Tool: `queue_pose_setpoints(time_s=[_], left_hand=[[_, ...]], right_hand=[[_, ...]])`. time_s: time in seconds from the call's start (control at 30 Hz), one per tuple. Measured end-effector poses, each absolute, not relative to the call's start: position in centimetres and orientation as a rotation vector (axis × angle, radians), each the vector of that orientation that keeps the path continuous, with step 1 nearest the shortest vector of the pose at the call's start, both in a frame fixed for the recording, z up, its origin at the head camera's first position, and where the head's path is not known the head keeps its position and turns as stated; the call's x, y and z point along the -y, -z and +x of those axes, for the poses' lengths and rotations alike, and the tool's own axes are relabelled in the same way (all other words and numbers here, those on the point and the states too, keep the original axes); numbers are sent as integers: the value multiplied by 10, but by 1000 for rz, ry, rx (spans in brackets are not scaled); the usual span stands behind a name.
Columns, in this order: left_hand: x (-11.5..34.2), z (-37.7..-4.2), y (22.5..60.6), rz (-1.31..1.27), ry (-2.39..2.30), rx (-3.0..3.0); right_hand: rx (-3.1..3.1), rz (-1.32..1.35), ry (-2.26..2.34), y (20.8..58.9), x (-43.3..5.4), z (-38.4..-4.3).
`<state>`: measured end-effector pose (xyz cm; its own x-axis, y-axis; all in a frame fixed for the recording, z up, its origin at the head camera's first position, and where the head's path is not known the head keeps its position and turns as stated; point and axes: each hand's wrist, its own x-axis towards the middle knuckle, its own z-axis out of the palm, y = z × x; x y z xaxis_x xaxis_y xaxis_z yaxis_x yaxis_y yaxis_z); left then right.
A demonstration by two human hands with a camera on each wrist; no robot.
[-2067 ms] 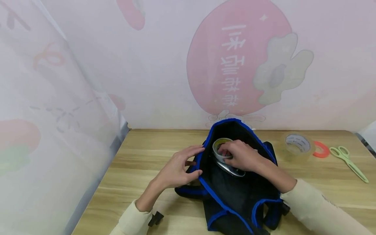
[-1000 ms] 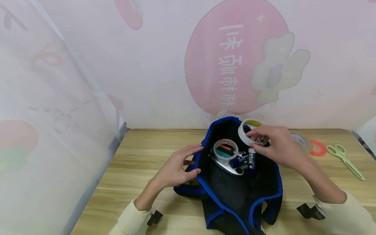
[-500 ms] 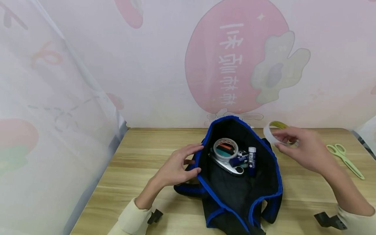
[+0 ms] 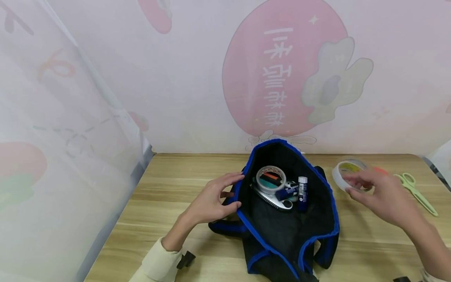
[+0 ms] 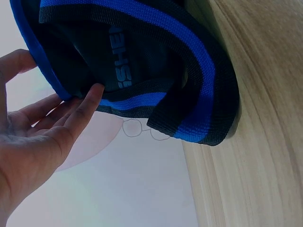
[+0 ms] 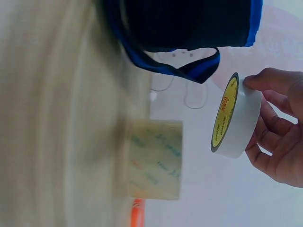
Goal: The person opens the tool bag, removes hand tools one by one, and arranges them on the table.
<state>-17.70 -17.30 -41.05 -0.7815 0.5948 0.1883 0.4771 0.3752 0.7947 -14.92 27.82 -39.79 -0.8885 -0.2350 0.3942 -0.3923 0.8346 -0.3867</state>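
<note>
A black fabric bag with blue edging (image 4: 278,235) lies open-mouthed on the table. My left hand (image 4: 211,201) pinches its left rim, thumb and fingers on either side; the left wrist view shows this hand (image 5: 52,127) against the cloth. To the right of the bag, my right hand (image 4: 384,196) holds a white roll of tape (image 4: 338,179) by its ring, above the table. Its yellow inner core shows in the right wrist view, where the tape roll (image 6: 244,123) tilts. Inside the bag are a grey tape roll (image 4: 269,190), a silver ridged-edge tool (image 4: 271,201) and two dark blue tubes resembling glue sticks (image 4: 302,197).
A wide clear tape roll (image 6: 156,161) stands on the table behind the right hand. Beside it lies an orange ring (image 4: 381,170), mostly covered by that hand. Pale green scissors (image 4: 419,196) lie farther right. A printed sheet (image 4: 190,90) hangs behind the table.
My right hand has lifted the white tape roll out of the bag, then carried it right and slightly down over the table. The left hand stays at the rim.
</note>
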Motion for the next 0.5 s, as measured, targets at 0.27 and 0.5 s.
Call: queue_pose_setpoints(time_s=[0.27, 0.5], left_hand=[[173, -177, 411, 984, -1377, -2501], [174, -178, 413, 988, -1378, -2495]], right_hand=[[2753, 444, -699, 417, -281, -139], [2758, 423, -722, 429, -280, -131]])
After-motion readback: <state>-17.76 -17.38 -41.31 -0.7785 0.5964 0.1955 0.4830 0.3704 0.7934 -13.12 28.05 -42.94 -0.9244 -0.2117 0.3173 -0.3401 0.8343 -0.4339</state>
